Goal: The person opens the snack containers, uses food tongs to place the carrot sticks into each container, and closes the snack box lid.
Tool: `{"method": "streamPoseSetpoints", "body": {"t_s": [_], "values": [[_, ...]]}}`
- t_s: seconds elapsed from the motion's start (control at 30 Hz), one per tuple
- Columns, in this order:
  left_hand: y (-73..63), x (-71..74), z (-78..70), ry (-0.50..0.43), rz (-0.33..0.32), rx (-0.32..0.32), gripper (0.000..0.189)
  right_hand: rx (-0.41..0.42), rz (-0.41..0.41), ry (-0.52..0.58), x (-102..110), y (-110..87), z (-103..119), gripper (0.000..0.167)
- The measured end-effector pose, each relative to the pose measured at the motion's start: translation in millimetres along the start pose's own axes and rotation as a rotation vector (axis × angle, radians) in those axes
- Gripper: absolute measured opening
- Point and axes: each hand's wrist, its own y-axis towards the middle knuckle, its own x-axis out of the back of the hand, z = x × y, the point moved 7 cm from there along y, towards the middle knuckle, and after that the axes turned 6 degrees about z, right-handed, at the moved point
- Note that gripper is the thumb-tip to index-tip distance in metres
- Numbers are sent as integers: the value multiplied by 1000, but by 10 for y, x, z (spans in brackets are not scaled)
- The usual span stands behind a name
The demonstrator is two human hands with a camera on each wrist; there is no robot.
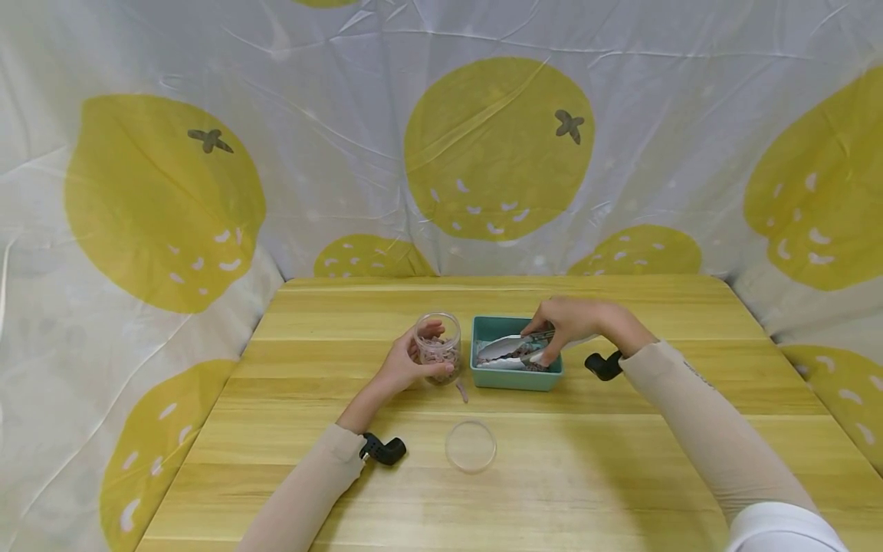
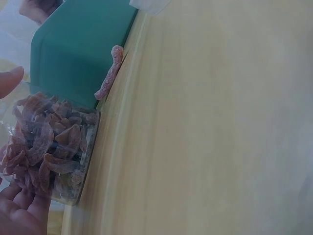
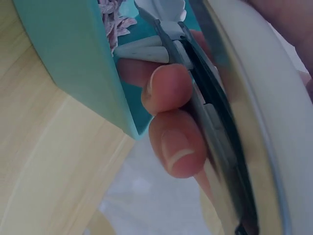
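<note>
My left hand [image 1: 402, 368] grips a clear open-topped jar [image 1: 438, 331] standing on the table, thumb on the near side and fingers behind. Wrinkled, brownish-pink dried strips [image 2: 46, 142] fill the jar's lower part. Right of it sits a teal rectangular box [image 1: 513, 380] with more pale pinkish strips [image 3: 113, 22] inside. Reaching over the box from the right, my right hand [image 1: 571, 322] holds metal tongs [image 3: 215, 112] with white tips [image 1: 500, 349] that lie apart inside the box. Whether the tips touch any strips, I cannot tell.
One loose strip [image 1: 461, 392] lies on the wooden table [image 1: 331, 475] between jar and box. Nearer to me is a round clear lid [image 1: 471, 446], flat on the wood. A lemon-print curtain [image 1: 331, 153] hangs behind the table and along both sides.
</note>
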Motion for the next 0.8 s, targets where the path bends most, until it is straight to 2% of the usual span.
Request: {"method": "streamPoseSetpoints", "body": {"t_s": [0.17, 0.8], "values": [[-7, -5, -4, 12, 7, -2, 78, 10, -5, -18, -8, 0, 22, 51], [6, 9, 8, -12, 2, 9, 80, 34, -17, -15, 59, -29, 9, 48]]}}
